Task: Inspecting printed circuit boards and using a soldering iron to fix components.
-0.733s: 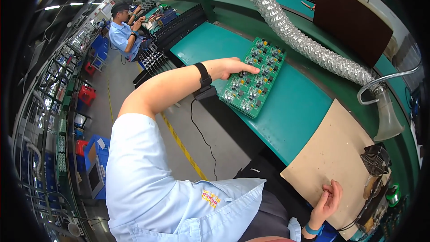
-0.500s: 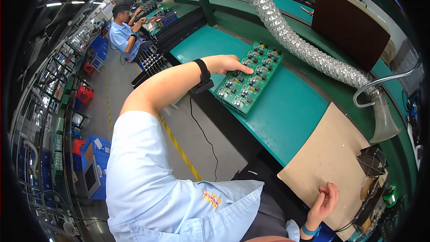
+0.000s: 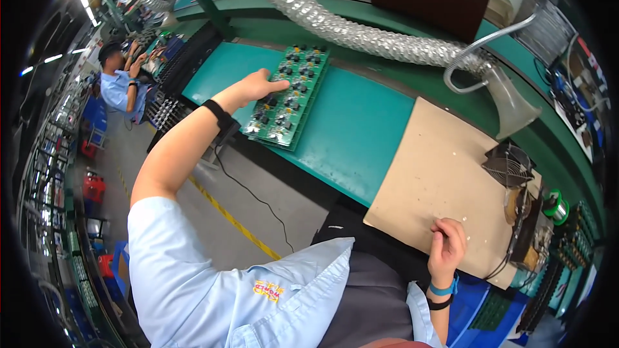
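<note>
A green circuit board panel, crowded with small black, silver and yellow parts, lies on the green bench mat. A second board edge shows just beneath it. My left hand grips its left edge, thumb across the top; the other fingers are partly hidden at the side. Over the near part of a brown cardboard sheet, my right hand hovers or rests with loosely bent fingers and nothing in it. Whether it touches the sheet, I cannot tell.
A silver flexible duct with a clear funnel hood runs behind the bench. A small fan and a green solder spool stand at the right. Another person works at the far left.
The view has swung right, so the bench appears farther left and higher. My left hand keeps its grip on the board panel; the fingers of my right hand look more drawn together.
</note>
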`<state>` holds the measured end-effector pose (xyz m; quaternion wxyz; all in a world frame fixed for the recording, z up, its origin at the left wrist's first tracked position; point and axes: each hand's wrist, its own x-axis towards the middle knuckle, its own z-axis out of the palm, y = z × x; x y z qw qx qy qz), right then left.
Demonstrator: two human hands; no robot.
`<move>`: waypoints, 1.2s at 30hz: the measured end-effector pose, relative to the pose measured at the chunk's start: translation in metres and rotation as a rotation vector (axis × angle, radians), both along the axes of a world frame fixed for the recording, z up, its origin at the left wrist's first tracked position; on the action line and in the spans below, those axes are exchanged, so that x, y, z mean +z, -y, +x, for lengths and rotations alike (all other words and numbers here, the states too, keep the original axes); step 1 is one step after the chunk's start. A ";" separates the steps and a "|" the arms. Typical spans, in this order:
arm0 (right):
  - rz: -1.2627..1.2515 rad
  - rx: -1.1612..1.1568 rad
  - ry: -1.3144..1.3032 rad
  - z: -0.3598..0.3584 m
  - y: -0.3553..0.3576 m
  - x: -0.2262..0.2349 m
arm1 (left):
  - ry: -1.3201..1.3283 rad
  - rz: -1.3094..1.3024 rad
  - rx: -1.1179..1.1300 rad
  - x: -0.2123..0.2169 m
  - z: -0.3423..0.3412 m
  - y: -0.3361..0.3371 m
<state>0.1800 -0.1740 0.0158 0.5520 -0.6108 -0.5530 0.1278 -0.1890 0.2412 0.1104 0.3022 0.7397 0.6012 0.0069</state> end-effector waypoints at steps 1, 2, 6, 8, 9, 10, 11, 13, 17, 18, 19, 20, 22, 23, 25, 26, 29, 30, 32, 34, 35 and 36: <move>0.009 -0.004 0.032 0.002 0.005 -0.001 | -0.018 0.144 0.034 -0.003 0.016 0.003; 0.016 -0.016 0.071 0.003 0.010 -0.002 | -0.024 0.289 0.064 -0.007 0.031 0.007; 0.032 -0.014 0.159 0.009 0.011 -0.012 | 0.443 0.453 -0.454 -0.021 0.069 0.028; 0.062 0.064 0.052 0.006 0.010 -0.018 | 0.197 0.484 -0.416 -0.045 0.035 0.014; 0.083 0.095 0.038 0.002 0.007 -0.018 | -0.003 0.625 -0.317 -0.071 -0.016 -0.014; 0.112 0.082 0.074 0.006 0.008 -0.015 | 0.090 0.524 -0.353 -0.066 -0.008 -0.024; 0.119 0.097 0.023 0.007 0.009 -0.011 | 0.018 0.560 -0.254 -0.070 -0.009 -0.033; 0.136 0.088 -0.031 0.011 0.013 -0.012 | 0.074 0.570 -0.112 -0.082 -0.004 -0.039; 0.188 0.096 -0.013 0.019 0.015 -0.013 | 0.090 0.588 -0.198 -0.086 0.008 -0.048; 0.175 0.124 -0.041 0.020 0.016 -0.012 | 0.089 0.607 -0.200 -0.088 -0.002 -0.049; 0.164 0.156 -0.070 0.020 0.017 -0.011 | 0.085 0.627 -0.201 -0.088 -0.013 -0.051; 0.148 0.189 -0.100 0.020 0.020 -0.011 | 0.081 0.643 -0.200 -0.087 -0.018 -0.051; 0.180 0.186 -0.097 0.021 0.021 -0.012 | 0.109 0.654 -0.205 -0.080 -0.023 -0.038; 0.199 0.181 -0.087 0.021 0.022 -0.013 | 0.149 0.653 -0.208 -0.074 -0.022 -0.022; 0.233 0.173 -0.090 0.024 0.023 -0.014 | 0.172 0.663 -0.220 -0.048 -0.013 0.023; 0.212 0.180 -0.083 0.023 0.024 -0.014 | 0.182 0.628 -0.207 -0.029 0.000 0.063; 0.168 0.197 -0.078 0.022 0.024 -0.018 | 0.194 0.554 -0.177 -0.001 0.028 0.121; 0.191 0.179 -0.070 0.022 0.024 -0.021 | -0.017 0.743 -0.149 0.012 0.035 0.146; 0.242 0.166 -0.044 0.022 0.020 -0.019 | -0.457 1.109 -0.062 0.027 0.037 0.173; 0.234 0.166 -0.054 0.020 0.020 -0.019 | -0.914 1.437 0.027 0.039 0.038 0.197; 0.224 0.151 -0.060 0.020 0.022 -0.019 | -1.150 1.585 0.072 0.044 0.038 0.209; 0.215 0.139 -0.067 0.018 0.021 -0.018 | -1.396 1.724 0.118 0.047 0.034 0.214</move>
